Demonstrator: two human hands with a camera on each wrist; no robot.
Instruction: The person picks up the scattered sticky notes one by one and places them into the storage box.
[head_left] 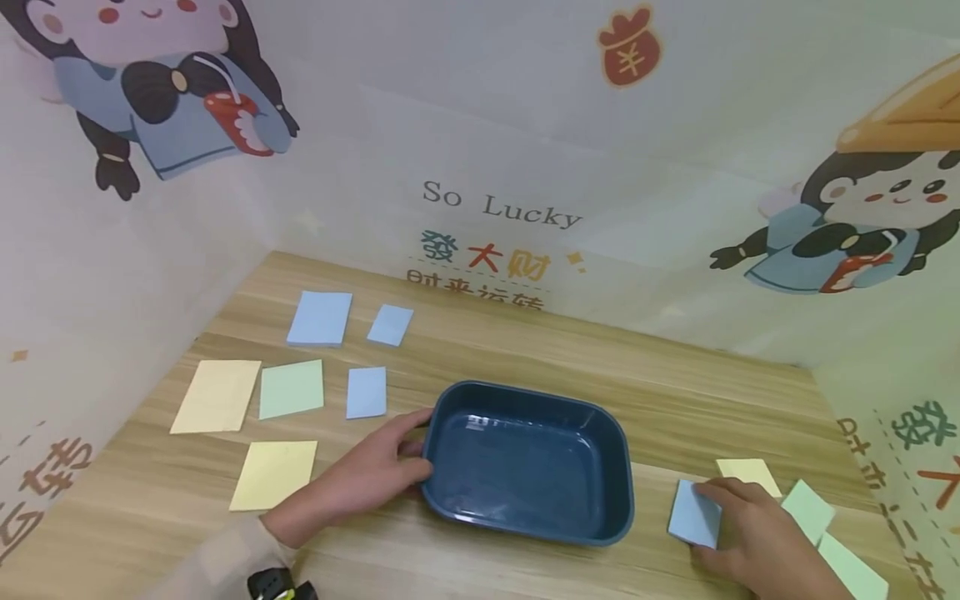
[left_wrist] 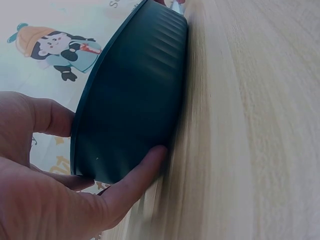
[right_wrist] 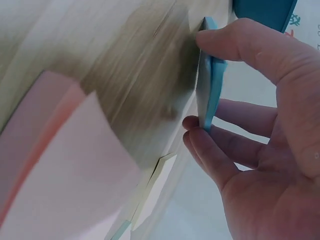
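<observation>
A dark blue rectangular tub (head_left: 525,467) stands on the wooden table. My left hand (head_left: 378,467) holds its left end; in the left wrist view the thumb (left_wrist: 142,172) lies along the outer wall and a finger touches the rim. To the right of the tub, my right hand (head_left: 750,529) pinches a blue sticky note pad (head_left: 693,512) by its edges. In the right wrist view this pad (right_wrist: 210,80) stands tilted on edge between thumb and fingers, over the table.
Blue pads (head_left: 320,318), a green note (head_left: 292,389) and yellow notes (head_left: 273,475) lie left of the tub. Beside the right hand are a yellow note (head_left: 750,473) and green notes (head_left: 810,510). Pink paper (right_wrist: 75,170) shows in the right wrist view. Printed walls (head_left: 480,125) enclose the table.
</observation>
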